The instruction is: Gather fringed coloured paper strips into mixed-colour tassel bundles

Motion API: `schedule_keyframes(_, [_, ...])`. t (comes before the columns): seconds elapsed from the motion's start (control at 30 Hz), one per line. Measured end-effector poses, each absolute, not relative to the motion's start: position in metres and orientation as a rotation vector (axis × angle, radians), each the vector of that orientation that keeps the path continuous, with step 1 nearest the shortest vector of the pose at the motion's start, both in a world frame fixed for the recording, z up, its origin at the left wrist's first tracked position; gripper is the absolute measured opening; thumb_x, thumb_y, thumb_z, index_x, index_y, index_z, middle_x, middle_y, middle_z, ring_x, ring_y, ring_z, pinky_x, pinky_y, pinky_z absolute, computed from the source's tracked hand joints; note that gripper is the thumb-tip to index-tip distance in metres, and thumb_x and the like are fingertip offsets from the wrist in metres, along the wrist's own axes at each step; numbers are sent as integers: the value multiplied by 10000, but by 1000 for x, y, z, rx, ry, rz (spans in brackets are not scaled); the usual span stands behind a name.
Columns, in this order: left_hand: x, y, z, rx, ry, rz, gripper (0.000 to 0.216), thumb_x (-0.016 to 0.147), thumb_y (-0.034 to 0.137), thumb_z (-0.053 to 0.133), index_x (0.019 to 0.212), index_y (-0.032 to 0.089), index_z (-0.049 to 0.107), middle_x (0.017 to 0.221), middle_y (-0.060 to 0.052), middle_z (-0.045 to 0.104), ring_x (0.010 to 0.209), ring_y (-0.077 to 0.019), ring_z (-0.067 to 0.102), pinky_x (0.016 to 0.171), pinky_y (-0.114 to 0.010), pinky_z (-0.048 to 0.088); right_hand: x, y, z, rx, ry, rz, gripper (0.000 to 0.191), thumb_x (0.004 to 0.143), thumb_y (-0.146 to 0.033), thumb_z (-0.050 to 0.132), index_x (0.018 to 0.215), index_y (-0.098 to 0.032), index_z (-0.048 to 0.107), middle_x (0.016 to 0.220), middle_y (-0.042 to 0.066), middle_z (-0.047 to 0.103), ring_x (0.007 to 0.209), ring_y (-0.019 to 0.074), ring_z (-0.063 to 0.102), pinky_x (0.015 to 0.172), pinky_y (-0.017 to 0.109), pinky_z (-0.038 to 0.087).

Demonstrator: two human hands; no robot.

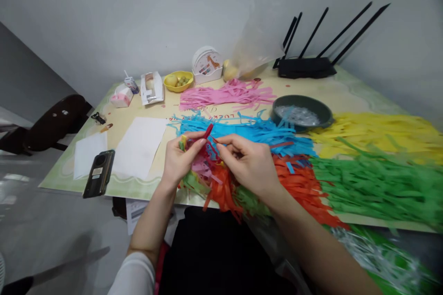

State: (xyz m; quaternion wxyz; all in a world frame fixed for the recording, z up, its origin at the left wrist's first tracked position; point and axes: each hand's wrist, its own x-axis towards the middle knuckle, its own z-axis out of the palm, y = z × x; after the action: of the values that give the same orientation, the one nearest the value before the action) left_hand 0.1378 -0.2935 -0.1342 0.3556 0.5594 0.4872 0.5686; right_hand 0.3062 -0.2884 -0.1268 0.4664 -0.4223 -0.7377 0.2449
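Observation:
My left hand [180,159] is closed, with thumb and forefinger pinching a dark red strip [208,131] that sticks up between them. Close beside it, the thumb and forefinger of my right hand [247,161] are pinched together at a small dark red end of the strip. Beneath both hands hangs a bunch of multicoloured fringed streamers [224,191] in orange, pink, yellow and green, partly hidden by my fingers. Blue fringe [235,131] lies just beyond my hands, and orange-red fringe [304,189] spreads to the right under my right forearm.
Green fringe [374,189] and yellow fringe [380,133] cover the table's right side. A dark bowl [301,124] holds clear plastic bits. Pink fringe [224,94] and a black router [306,68] lie farther back. A phone [99,173] and white paper [140,145] are at left.

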Motion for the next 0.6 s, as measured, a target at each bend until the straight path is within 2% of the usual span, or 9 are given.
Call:
schedule_keyframes(0.2, [141,-303,-131,2056,1490,1470,133,893,241,618,967,202,722,942,-61,732,879,-174,664,807,-286,502,306,-289,-128,-1064,-1817,737,121,889,-280,592,898,-180,660,568,-29,615,484,112,557,497,235,388])
schedule_keyframes(0.23, [142,-305,-132,2136,1503,1420,139,903,229,599,981,206,712,957,-63,730,892,-177,664,813,-290,501,306,-287,-129,-1060,-1774,833,147,889,-303,598,970,-188,643,600,-23,647,505,125,589,511,239,422])
schedule_keyframes(0.33, [143,-308,-136,2294,1471,1258,160,920,199,549,1000,206,688,977,-73,725,916,-188,672,809,-296,506,310,-278,-133,-977,-1614,1207,399,868,-380,630,1215,-204,544,692,-7,708,589,164,672,574,273,529])
schedule_keyframes(0.4, [142,-308,-140,2341,1449,1193,160,919,184,539,992,204,680,976,-76,725,916,-193,676,810,-300,506,315,-268,-135,-892,-1587,1449,417,828,-449,662,1137,-181,584,693,15,712,608,175,687,593,292,556])
schedule_keyframes(0.47, [141,-308,-144,2358,1455,1162,137,908,181,555,970,199,676,951,-75,727,881,-193,678,791,-299,500,318,-259,-137,-850,-1635,1602,372,788,-503,684,922,-160,630,670,35,704,568,163,661,559,282,542])
schedule_keyframes(0.53, [141,-307,-147,2354,1476,1155,115,899,185,569,949,195,673,933,-73,727,850,-193,674,768,-298,491,319,-253,-138,-877,-1715,1555,345,780,-495,685,801,-154,639,672,39,691,531,135,609,507,253,495])
schedule_keyframes(0.6, [142,-306,-149,2330,1498,1171,113,903,196,567,943,197,672,925,-72,725,842,-193,670,766,-298,485,316,-251,-138,-928,-1773,1312,277,790,-431,680,765,-155,663,712,39,679,572,123,578,506,235,454])
